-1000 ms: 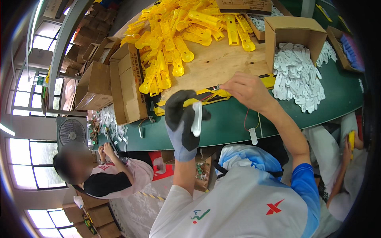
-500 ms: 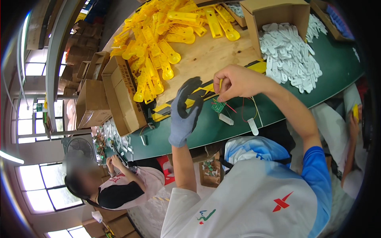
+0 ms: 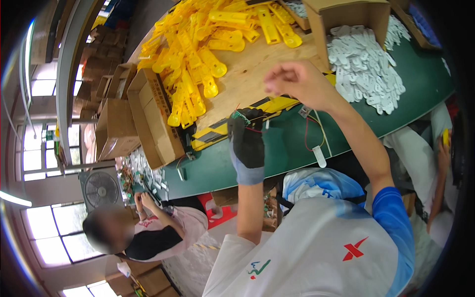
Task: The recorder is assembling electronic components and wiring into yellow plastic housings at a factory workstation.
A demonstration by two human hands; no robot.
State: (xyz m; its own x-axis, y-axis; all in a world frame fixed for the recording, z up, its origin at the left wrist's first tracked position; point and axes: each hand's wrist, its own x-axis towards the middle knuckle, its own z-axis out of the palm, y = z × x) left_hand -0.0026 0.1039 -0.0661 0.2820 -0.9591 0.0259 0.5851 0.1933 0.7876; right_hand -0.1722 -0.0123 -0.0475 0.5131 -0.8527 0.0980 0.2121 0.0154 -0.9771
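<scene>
My left hand (image 3: 247,141), in a grey glove with dark palm and fingers, is closed around a small green circuit board (image 3: 241,117) with thin wires. A small white piece (image 3: 267,123) shows just beside its fingers. My bare right hand (image 3: 292,81) hovers above the wooden board, its fingers loosely curled and apart, somewhat blurred, with nothing visible in them. Below it on the green table lies another small circuit board (image 3: 305,112), joined by red and yellow wires to a white oblong piece (image 3: 319,156).
Yellow plastic parts (image 3: 198,54) are heaped on the wooden board (image 3: 247,74), edged with yellow-black tape. White oblong parts (image 3: 366,69) spill from a cardboard box (image 3: 346,15) at the right. An open carton (image 3: 153,119) stands at left. A co-worker (image 3: 163,222) sits beyond it.
The green circuit board has left the table and is now in my left hand, whose fingers have closed. My right hand has let go near the board and moved up over the wood.
</scene>
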